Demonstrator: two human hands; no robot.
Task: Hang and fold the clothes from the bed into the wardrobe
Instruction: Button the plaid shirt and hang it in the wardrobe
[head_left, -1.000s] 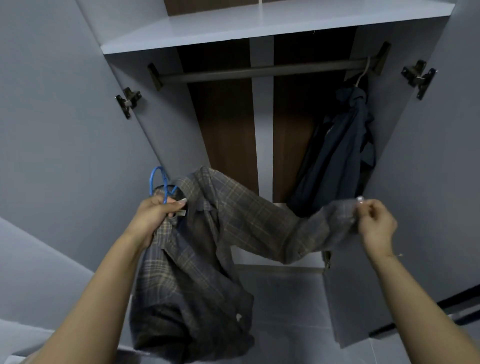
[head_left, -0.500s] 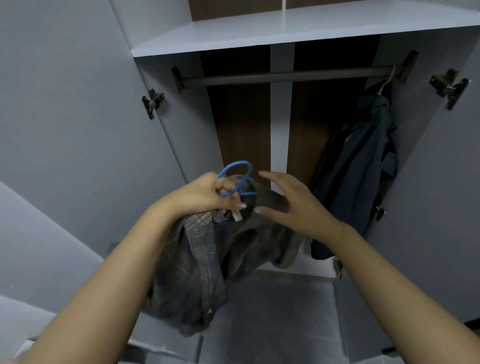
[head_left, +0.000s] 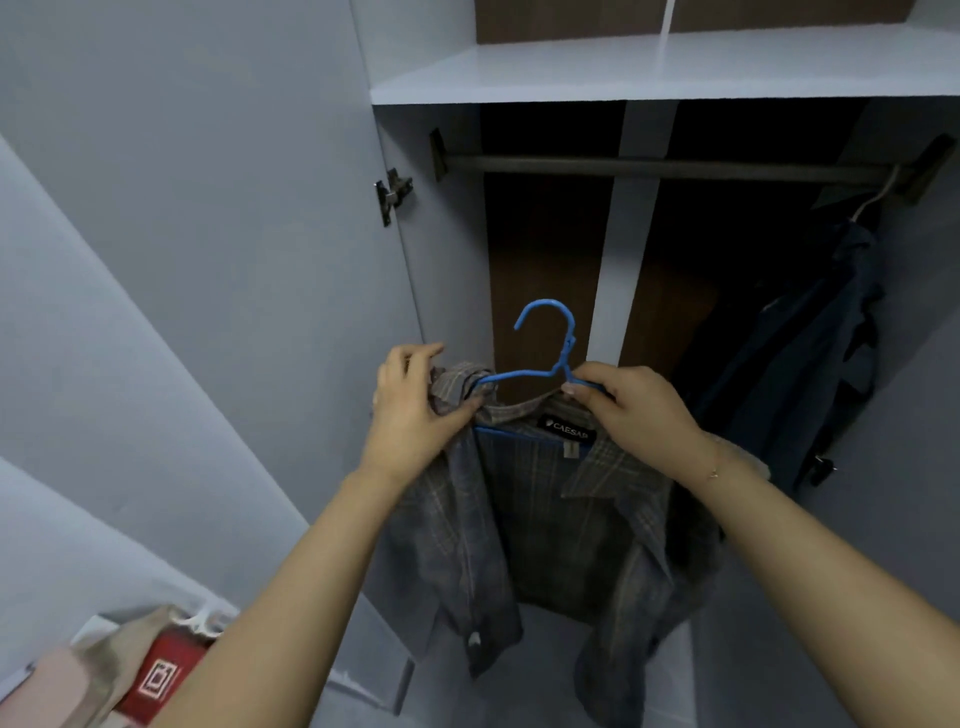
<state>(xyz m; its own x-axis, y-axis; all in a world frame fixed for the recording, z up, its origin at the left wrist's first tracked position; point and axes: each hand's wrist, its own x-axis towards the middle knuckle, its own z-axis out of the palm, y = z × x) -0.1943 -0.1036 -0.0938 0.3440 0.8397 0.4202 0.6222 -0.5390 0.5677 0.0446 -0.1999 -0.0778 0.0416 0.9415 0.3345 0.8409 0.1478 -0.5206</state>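
Both hands grip at collar level, the left hand (head_left: 415, 415) bunching the soft grey plaid cotton shirt (head_left: 550, 519), the right hand (head_left: 631, 410) pinching the stiff blue plastic hanger (head_left: 545, 358), whose hook seems the surest hold for limp cloth.

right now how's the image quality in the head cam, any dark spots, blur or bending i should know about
Head view: the wardrobe interior behind the rail is deep in shadow, and the dark jacket at the right nearly merges with it. Wide-angle bending slants the door edges and shelf. The plaid shirt, blue hanger and the collar label are lit well enough to read; the image is slightly soft overall.
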